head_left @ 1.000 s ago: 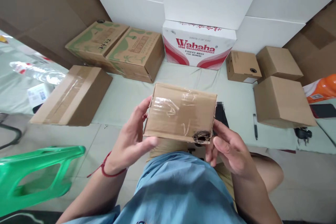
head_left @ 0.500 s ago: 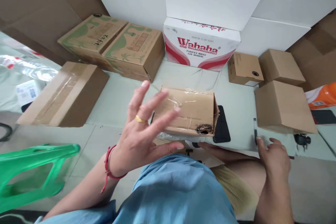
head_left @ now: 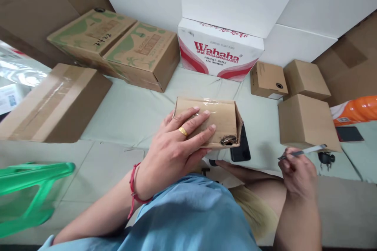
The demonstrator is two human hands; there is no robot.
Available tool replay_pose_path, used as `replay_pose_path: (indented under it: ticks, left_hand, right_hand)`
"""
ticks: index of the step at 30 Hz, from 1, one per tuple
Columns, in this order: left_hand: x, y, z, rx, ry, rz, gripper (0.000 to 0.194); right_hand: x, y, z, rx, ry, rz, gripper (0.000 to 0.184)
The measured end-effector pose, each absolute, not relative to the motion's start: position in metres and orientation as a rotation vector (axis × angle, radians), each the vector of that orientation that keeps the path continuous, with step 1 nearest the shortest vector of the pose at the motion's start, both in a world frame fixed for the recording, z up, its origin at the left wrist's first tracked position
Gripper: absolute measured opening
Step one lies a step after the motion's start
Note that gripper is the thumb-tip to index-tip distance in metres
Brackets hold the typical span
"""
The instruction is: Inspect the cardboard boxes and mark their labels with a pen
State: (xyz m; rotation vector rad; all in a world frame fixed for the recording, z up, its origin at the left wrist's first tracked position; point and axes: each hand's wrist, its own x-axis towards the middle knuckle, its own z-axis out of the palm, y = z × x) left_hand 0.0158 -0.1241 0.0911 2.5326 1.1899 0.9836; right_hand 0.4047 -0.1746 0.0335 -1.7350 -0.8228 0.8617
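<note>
My left hand (head_left: 182, 141), with a gold ring and a red wrist cord, lies over the top of a small cardboard box (head_left: 222, 115). Its fingers are spread flat on the lid and the thumb is at the near edge. Clear tape runs along the box, and a dark torn hole marks its near right corner. Off to the right, my right hand (head_left: 299, 170) grips a slim grey pen (head_left: 312, 150) above the table edge, its dark tip pointing left. A black phone (head_left: 242, 143) lies just right of the box, partly covered by it.
A Wahaha carton (head_left: 219, 53) and printed brown cartons (head_left: 141, 53) line the back. Plain boxes (head_left: 306, 119), an orange bottle (head_left: 356, 110) and keys (head_left: 326, 159) are at right. A taped box (head_left: 55, 104) stands left, above a green stool (head_left: 35, 180).
My left hand has come down from above onto the small box. My right hand has picked up the pen from the table and raised it. The view has shifted slightly.
</note>
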Motion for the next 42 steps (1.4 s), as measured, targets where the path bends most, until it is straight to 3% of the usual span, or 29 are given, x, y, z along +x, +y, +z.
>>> replay_pose_path:
  ticks: [6,20,28,38,42]
  left_hand:
    - [0.016,-0.121,0.091,2.468,1.209,0.988,0.043]
    - [0.015,-0.125,0.094,2.650,1.204,0.915,0.040]
    - [0.016,-0.123,0.095,2.682,1.203,0.936,0.036]
    - [0.016,-0.124,0.093,2.667,1.206,0.955,0.036]
    - [0.015,-0.125,0.094,2.675,1.199,0.945,0.037]
  right_hand:
    - [0.348,-0.166,0.085,-1.140,-0.865,1.013,0.014]
    - [0.263,-0.140,0.119,-1.261,-1.729,0.733,0.007]
    - [0.269,-0.142,0.120,-1.448,-1.620,0.481,0.007]
    - [0.256,-0.145,0.123,-1.350,-1.719,0.698,0.009]
    - [0.268,-0.146,0.116,-1.347,-1.519,0.612,0.012]
